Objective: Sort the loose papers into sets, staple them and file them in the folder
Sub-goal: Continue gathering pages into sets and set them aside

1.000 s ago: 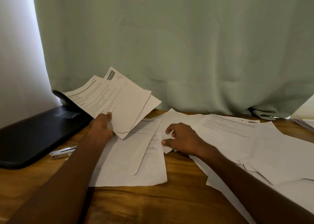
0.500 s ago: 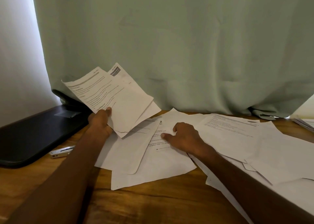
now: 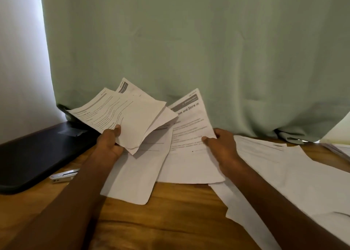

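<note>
The printed sheet (image 3: 191, 128) I'm lifting stands tilted off the table (image 3: 170, 221) near its far edge, long axis running away from me, header end up against the green curtain (image 3: 208, 41). My right hand (image 3: 221, 145) pinches its right margin, thumb on the face. Just left of it, my left hand (image 3: 109, 143) grips the fanned set (image 3: 128, 115) by its lower edge, so I judge the sheet needs only a short leftward swing to join it. Thin, limp white papers (image 3: 303, 174) sprawl toward the table's right edge; a silvery stapler (image 3: 63, 175) and a matte black folder (image 3: 34, 155) lie at the left edge.
</note>
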### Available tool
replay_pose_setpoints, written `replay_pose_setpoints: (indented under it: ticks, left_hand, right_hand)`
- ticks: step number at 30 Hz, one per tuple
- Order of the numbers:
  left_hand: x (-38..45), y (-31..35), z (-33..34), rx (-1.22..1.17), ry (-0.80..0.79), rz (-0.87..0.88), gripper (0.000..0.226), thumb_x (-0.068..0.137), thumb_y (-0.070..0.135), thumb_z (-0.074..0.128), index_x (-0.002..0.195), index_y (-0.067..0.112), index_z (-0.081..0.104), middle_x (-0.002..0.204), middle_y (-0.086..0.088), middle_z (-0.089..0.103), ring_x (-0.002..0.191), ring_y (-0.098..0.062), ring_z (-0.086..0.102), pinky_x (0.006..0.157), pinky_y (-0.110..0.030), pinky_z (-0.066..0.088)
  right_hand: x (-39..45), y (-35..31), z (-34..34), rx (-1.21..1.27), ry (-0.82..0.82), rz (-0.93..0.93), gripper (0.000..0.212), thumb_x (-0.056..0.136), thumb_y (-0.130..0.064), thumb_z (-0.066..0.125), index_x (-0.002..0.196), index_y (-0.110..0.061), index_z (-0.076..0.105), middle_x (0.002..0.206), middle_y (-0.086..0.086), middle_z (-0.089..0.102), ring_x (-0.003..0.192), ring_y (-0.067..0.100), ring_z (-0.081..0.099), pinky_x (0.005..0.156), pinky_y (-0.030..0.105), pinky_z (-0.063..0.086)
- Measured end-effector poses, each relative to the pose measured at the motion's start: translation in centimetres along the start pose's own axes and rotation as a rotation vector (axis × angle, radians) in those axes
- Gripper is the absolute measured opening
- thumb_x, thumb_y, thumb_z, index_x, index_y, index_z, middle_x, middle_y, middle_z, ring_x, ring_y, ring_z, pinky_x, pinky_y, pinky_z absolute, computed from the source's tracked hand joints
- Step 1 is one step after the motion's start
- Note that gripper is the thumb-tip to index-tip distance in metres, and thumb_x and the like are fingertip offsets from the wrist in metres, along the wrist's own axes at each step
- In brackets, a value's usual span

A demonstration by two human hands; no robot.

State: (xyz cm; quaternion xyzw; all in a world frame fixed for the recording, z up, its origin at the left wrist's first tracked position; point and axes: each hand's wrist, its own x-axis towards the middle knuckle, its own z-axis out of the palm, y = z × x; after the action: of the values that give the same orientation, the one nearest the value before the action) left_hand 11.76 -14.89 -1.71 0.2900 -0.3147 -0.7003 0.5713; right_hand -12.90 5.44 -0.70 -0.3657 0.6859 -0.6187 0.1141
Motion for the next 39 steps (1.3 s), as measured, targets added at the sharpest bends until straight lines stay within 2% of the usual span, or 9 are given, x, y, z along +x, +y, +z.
replay_pose_setpoints:
  ticks: [2, 5, 11, 17, 21, 24, 27, 30, 39]
  left_hand:
    - [-0.2, 0.0, 0.3, -0.016, -0.053, 0.022, 0.020, 0.104, 0.006, 0.056, 0.101, 0.021, 0.069, 0.100, -0.001, 0.075, 0.090, -0.019, 0.069, 0.089, -0.046, 0.054]
    - [-0.7, 0.0, 0.4, -0.006, -0.139, 0.019, 0.017, 0.103, 0.009, 0.059, 0.105, 0.021, 0.071, 0.091, 0.003, 0.080, 0.086, -0.016, 0.073, 0.080, -0.042, 0.056]
    - [-1.9, 0.0, 1.3, -0.009, -0.228, 0.047, 0.025, 0.103, 0.005, 0.057, 0.111, 0.025, 0.070, 0.095, 0.005, 0.080, 0.098, -0.018, 0.069, 0.086, -0.044, 0.056]
    - [-2.1, 0.1, 1.4, -0.068, -0.287, 0.043, 0.030, 0.104, 0.005, 0.055, 0.125, 0.024, 0.067, 0.114, 0.000, 0.073, 0.105, -0.021, 0.067, 0.081, -0.044, 0.063]
    - [-2.4, -0.5, 1.8, -0.059, -0.388, -0.010, 0.036, 0.098, 0.013, 0.061, 0.134, 0.014, 0.065, 0.124, -0.008, 0.073, 0.105, -0.023, 0.073, 0.075, -0.041, 0.064]
    - [-2.6, -1.1, 2.2, -0.007, -0.465, -0.036, 0.052, 0.092, 0.014, 0.066, 0.143, 0.014, 0.060, 0.137, -0.012, 0.066, 0.119, -0.030, 0.067, 0.081, -0.045, 0.062]
    - [-2.7, -1.2, 2.6, 0.084, -0.507, 0.025, 0.053, 0.093, 0.012, 0.063, 0.145, 0.017, 0.058, 0.142, -0.013, 0.062, 0.128, -0.035, 0.060, 0.095, -0.054, 0.056]
    - [-2.6, -1.2, 2.7, 0.169, -0.477, 0.095, 0.051, 0.095, 0.008, 0.063, 0.145, 0.016, 0.057, 0.141, -0.014, 0.063, 0.132, -0.039, 0.057, 0.111, -0.060, 0.044]
    - [-2.8, -1.7, 3.2, 0.307, -0.257, 0.287, 0.042, 0.092, 0.002, 0.073, 0.131, 0.014, 0.067, 0.126, -0.005, 0.071, 0.123, -0.029, 0.063, 0.110, -0.050, 0.047]
  right_hand:
    - [0.8, 0.1, -1.2, 0.185, 0.043, 0.042, 0.016, 0.093, -0.009, 0.073, 0.104, -0.020, 0.074, 0.104, 0.001, 0.077, 0.091, 0.019, 0.073, 0.079, 0.034, 0.059]
    - [1.5, 0.6, -2.2, 0.352, 0.071, 0.105, 0.019, 0.093, -0.005, 0.072, 0.100, -0.023, 0.073, 0.094, -0.007, 0.076, 0.087, 0.016, 0.073, 0.065, 0.025, 0.056]
    - [2.1, 0.9, -2.6, 0.465, 0.081, 0.148, 0.021, 0.092, -0.002, 0.072, 0.094, -0.023, 0.075, 0.076, -0.015, 0.076, 0.083, 0.015, 0.074, 0.065, 0.027, 0.056]
    - [2.6, 0.6, -3.0, 0.589, 0.306, 0.096, 0.016, 0.093, -0.004, 0.072, 0.097, -0.020, 0.072, 0.098, -0.001, 0.075, 0.086, 0.016, 0.071, 0.066, 0.027, 0.056]
    - [3.0, 0.6, -4.8, 0.759, 0.463, 0.064, 0.020, 0.093, -0.006, 0.071, 0.093, -0.026, 0.070, 0.098, -0.007, 0.073, 0.084, 0.009, 0.069, 0.052, 0.014, 0.053]
    - [3.3, 1.0, -5.2, 0.718, 0.422, 0.061, 0.020, 0.094, -0.008, 0.072, 0.096, -0.028, 0.070, 0.098, -0.010, 0.072, 0.085, 0.007, 0.068, 0.053, 0.015, 0.053]
    - [3.3, 1.3, -5.1, 0.624, 0.383, 0.039, 0.023, 0.094, -0.007, 0.071, 0.097, -0.029, 0.069, 0.100, -0.009, 0.072, 0.090, 0.009, 0.068, 0.073, 0.027, 0.056]
    - [3.1, 1.3, -5.0, 0.526, 0.315, -0.048, 0.024, 0.095, -0.005, 0.070, 0.099, -0.029, 0.071, 0.100, -0.010, 0.074, 0.082, 0.005, 0.073, 0.063, 0.017, 0.057]
    - [2.5, 1.0, -3.9, 0.536, 0.020, -0.005, 0.024, 0.095, -0.007, 0.070, 0.110, -0.025, 0.072, 0.103, -0.005, 0.079, 0.093, 0.021, 0.077, 0.081, 0.045, 0.062]
